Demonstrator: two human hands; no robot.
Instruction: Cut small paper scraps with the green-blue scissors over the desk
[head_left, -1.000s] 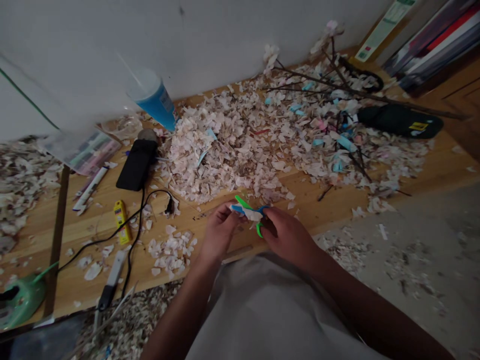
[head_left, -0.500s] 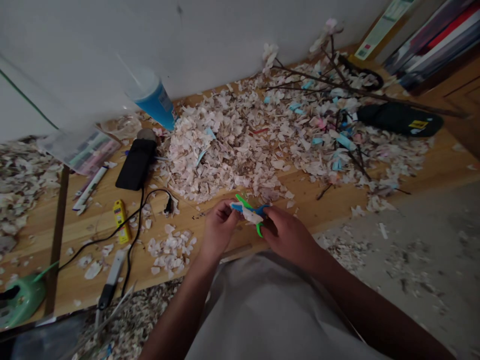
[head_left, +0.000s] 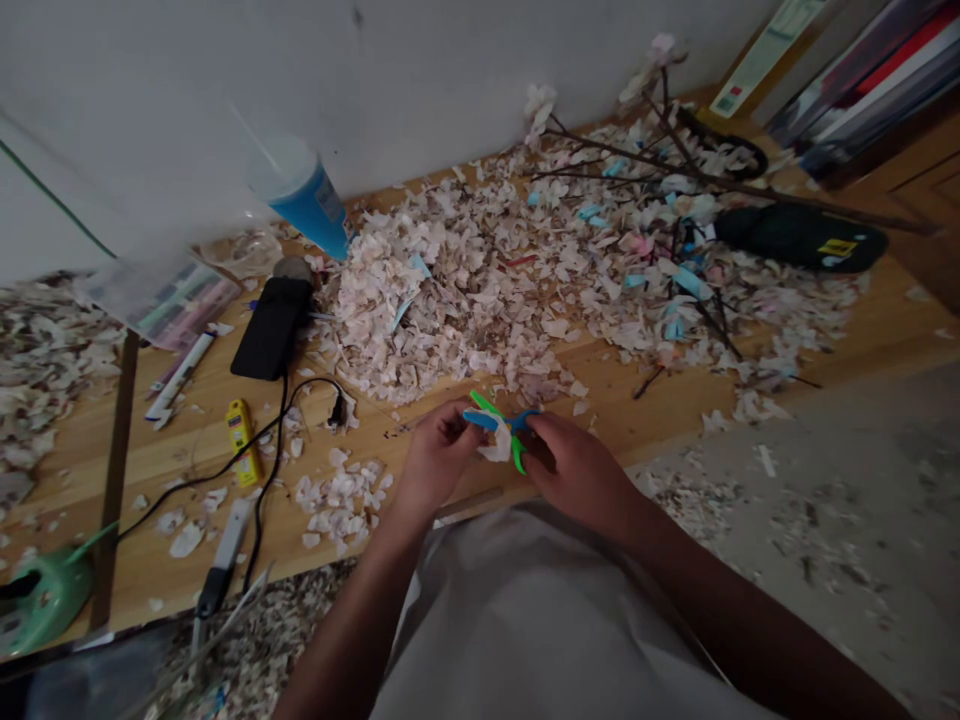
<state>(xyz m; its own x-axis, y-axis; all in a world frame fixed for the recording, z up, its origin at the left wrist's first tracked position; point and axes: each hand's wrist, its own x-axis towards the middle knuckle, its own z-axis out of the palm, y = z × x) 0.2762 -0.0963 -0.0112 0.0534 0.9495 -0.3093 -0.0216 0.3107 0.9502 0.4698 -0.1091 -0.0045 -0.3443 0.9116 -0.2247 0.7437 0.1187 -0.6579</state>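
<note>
I face a plain white wall (head_left: 487,70). Under the wall runs wooden floor (head_left: 885,330); nearer me, grey mat (head_left: 840,480). Right of the wall stands a dark wooden shelf (head_left: 926,165). Dim light.

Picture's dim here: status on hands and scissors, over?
Left hand pinching small pale paper scrap. Right hand gripping green-and-blue plastic scissors, blades open. Nothing blocking; cuttings heap beyond.

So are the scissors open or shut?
Open: the scissors have green and blue arms spread in an X, at a pale scrap.
</note>
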